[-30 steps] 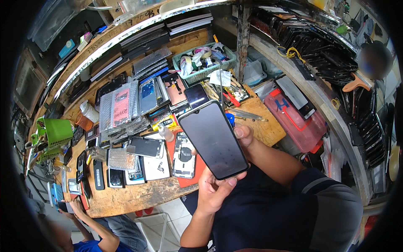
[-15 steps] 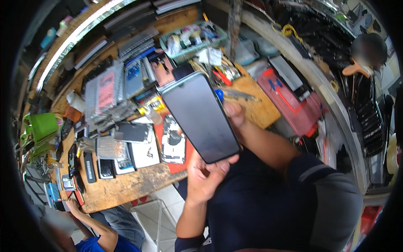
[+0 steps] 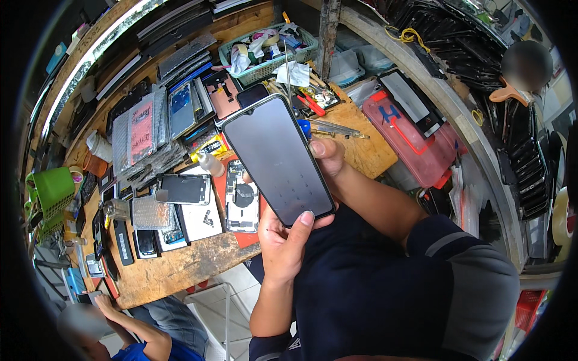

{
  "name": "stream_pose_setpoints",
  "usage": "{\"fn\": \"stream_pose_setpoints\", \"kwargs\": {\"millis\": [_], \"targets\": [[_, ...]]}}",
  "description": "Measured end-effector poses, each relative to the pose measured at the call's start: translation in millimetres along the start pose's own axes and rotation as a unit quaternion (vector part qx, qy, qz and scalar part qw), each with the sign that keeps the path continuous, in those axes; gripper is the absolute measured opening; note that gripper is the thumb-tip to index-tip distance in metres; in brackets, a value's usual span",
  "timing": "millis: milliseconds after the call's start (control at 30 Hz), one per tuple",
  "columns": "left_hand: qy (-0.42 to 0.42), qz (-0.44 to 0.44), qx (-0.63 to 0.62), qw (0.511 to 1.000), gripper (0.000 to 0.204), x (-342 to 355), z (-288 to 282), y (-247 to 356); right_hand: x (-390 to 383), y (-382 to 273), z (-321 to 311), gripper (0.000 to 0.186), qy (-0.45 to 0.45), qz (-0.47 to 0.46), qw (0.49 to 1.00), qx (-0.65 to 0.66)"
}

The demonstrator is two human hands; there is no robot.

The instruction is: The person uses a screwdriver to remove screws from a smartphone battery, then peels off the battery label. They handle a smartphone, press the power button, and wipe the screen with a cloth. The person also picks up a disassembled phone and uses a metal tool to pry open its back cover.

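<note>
A large dark smartphone (image 3: 274,153) is held tilted over the front of the workbench. Its dim grey screen faces me, with small faint marks low on the glass. My left hand (image 3: 282,243) is closed around its lower end, the thumb lying on the bottom of the screen. At the right edge my right hand (image 3: 328,159) grips the phone, its thumb along the side and its other fingers hidden behind. Behind the phone, to its left, lies an opened phone (image 3: 243,204) with its inner parts exposed, on a red mat (image 3: 248,239).
On the wooden bench (image 3: 174,268) are bubble-wrapped panels (image 3: 141,129), a glue tube (image 3: 209,148), a small bottle (image 3: 211,164) and tweezers (image 3: 340,129). A green basket (image 3: 271,57) stands at the back, a red case (image 3: 409,138) at right. Another person (image 3: 141,328) sits lower left.
The phone sits slightly higher and further left in view. My left thumb has moved up from below its bottom edge onto the screen. Faint marks now show on the glass.
</note>
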State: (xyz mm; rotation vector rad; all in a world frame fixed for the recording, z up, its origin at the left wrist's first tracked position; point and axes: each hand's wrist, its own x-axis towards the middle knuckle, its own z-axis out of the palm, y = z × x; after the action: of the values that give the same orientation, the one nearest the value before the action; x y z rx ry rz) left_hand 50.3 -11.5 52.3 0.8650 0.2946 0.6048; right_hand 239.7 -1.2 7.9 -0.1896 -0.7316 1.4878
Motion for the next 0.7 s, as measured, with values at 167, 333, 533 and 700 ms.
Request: {"fn": "stream_pose_setpoints", "kwargs": {"millis": [167,333,533,700], "targets": [[0.025,0.014,0.039,0.999,0.038,3.5,0.1,-4.9,-1.2,-1.1,-1.0,0.096,0.005,0.001,0.999,-0.035],[0.055,0.006,0.061,0.997,0.044,6.7,-0.5,-8.6,-0.9,0.5,2.3,0.098,0.033,-0.033,0.995,-0.093],[-0.015,0.022,0.037,0.999,0.051,7.9,-1.0,-4.6,-2.5,-13.1,11.0,0.097,0.02,-0.004,0.996,-0.092],[-0.076,0.009,0.02,0.997,0.06,6.0,-10.4,-8.3,-3.1,-12.6,7.5,0.096,-0.002,-0.008,0.999,-0.037]]}}
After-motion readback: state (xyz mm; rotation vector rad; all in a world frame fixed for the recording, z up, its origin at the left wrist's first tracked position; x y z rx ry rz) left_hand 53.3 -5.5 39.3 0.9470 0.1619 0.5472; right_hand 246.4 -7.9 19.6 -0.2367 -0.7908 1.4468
